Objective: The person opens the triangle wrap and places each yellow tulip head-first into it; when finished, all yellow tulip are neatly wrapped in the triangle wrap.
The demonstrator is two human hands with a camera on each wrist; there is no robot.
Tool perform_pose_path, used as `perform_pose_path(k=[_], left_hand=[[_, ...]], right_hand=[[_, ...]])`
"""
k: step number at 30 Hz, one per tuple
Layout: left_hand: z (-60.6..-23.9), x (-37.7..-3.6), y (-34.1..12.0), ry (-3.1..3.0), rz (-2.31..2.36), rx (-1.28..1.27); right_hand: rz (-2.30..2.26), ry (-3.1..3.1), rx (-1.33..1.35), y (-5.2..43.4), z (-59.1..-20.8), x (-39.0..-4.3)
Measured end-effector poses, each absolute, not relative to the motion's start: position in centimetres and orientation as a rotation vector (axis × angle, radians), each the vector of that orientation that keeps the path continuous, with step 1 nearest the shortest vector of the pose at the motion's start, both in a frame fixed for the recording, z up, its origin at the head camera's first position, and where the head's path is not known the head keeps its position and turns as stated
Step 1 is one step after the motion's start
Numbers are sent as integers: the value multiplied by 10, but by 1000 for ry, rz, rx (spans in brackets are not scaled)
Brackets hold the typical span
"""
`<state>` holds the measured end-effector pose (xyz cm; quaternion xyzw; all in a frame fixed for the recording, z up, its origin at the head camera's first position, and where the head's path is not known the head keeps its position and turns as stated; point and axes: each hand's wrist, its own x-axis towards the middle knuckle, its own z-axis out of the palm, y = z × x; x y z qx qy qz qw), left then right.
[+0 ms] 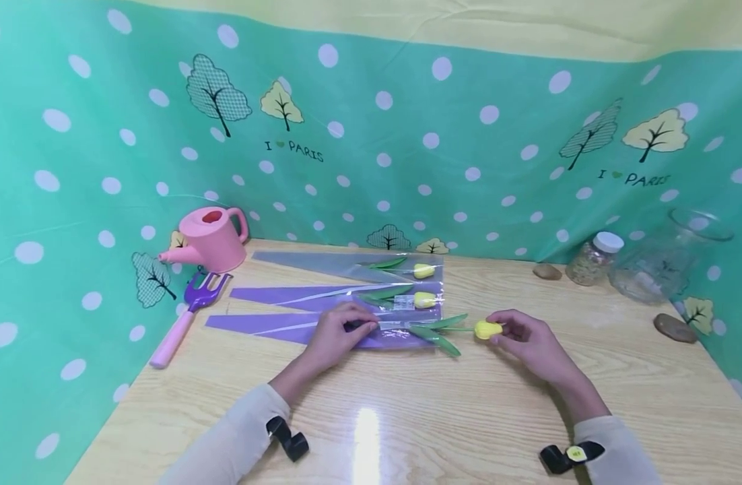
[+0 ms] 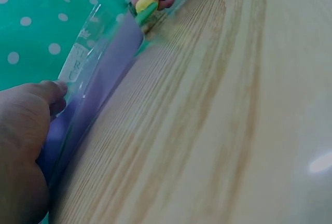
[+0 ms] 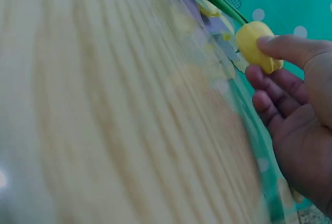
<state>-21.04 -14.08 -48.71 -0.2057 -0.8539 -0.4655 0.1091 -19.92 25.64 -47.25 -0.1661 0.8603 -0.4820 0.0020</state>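
Note:
Three clear-and-purple plastic sleeves lie side by side on the wooden table (image 1: 468, 417). The nearest sleeve (image 1: 274, 325) is held down by my left hand (image 1: 341, 330), whose fingers pinch it near the stem; the same sleeve (image 2: 98, 84) rises beside that hand (image 2: 26, 130) in the left wrist view. A yellow tulip bud (image 1: 487, 329) with green leaves (image 1: 440, 330) sticks out of the sleeve's open end. My right hand (image 1: 522, 337) pinches the bud (image 3: 255, 45) between thumb and fingers (image 3: 270, 86). Two other sleeves each hold a yellow tulip (image 1: 424, 271) (image 1: 424, 300).
A pink watering can (image 1: 210, 239) and a purple garden fork with a pink handle (image 1: 186, 316) lie at the back left. At the back right stand a white-lidded jar (image 1: 592, 259) and a tilted glass jar (image 1: 668, 259), with brown stones (image 1: 547, 271) (image 1: 674, 328) nearby.

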Motion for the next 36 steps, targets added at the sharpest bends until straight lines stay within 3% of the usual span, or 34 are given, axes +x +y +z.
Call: perform_pose_path(k=[24, 36], left_hand=[[-482, -207, -137, -2485, -1351, -680], [-481, -207, -132, -2509, -1377, -675]], right_hand=[[-1762, 2466, -506, 199, -468, -188], [-1806, 2424, -375, 183, -472, -182]])
